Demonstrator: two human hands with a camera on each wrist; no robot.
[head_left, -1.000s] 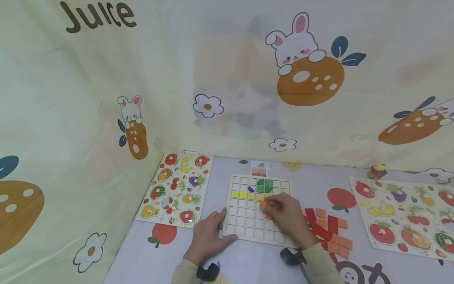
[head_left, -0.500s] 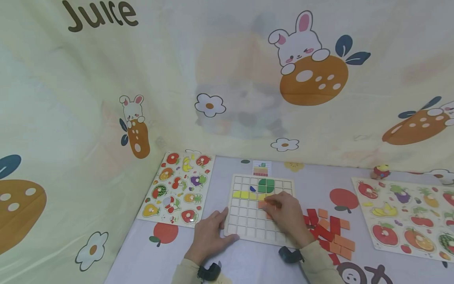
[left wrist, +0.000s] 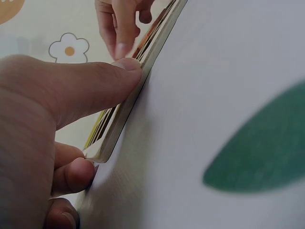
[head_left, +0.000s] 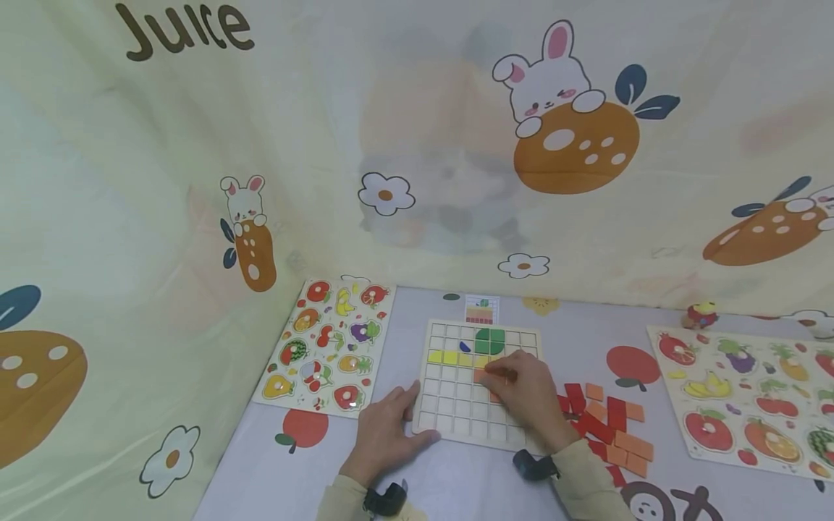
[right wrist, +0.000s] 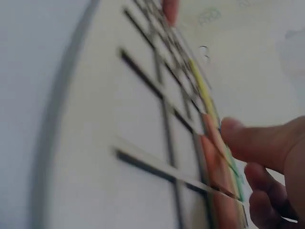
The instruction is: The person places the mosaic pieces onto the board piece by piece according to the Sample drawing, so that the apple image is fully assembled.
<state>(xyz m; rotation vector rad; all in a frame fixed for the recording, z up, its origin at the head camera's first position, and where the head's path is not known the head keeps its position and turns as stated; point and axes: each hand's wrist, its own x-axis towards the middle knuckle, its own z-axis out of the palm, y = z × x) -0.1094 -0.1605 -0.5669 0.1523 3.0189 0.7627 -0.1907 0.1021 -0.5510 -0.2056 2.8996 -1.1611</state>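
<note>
A pale wooden grid board [head_left: 433,405] lies on the table. My left hand [head_left: 387,430] holds its near left corner, with the thumb [left wrist: 102,83] on the front edge and curled fingers beside the corner. Over the board, my right hand [head_left: 531,396] pinches an orange tile [head_left: 480,376] at a cell just below the yellow tiles [head_left: 450,357]; its thumb [right wrist: 238,138] shows in the right wrist view. Another orange tile [head_left: 494,397] lies partly under the right hand. Rounded green pieces [head_left: 490,341] and a small blue piece [head_left: 465,346] sit in upper cells.
Loose red tiles [head_left: 616,413] and orange tiles [head_left: 632,443] are heaped right of the board. A small pattern card [head_left: 482,309] lies behind it. Fruit puzzle boards stand out at the left [head_left: 323,344] and right [head_left: 730,391]. A small toy figure [head_left: 701,315] is at the back right.
My right hand has brought the orange tile slightly down onto the grid, where it now lies flatter. The left hand keeps its place; the view has shifted slightly.
</note>
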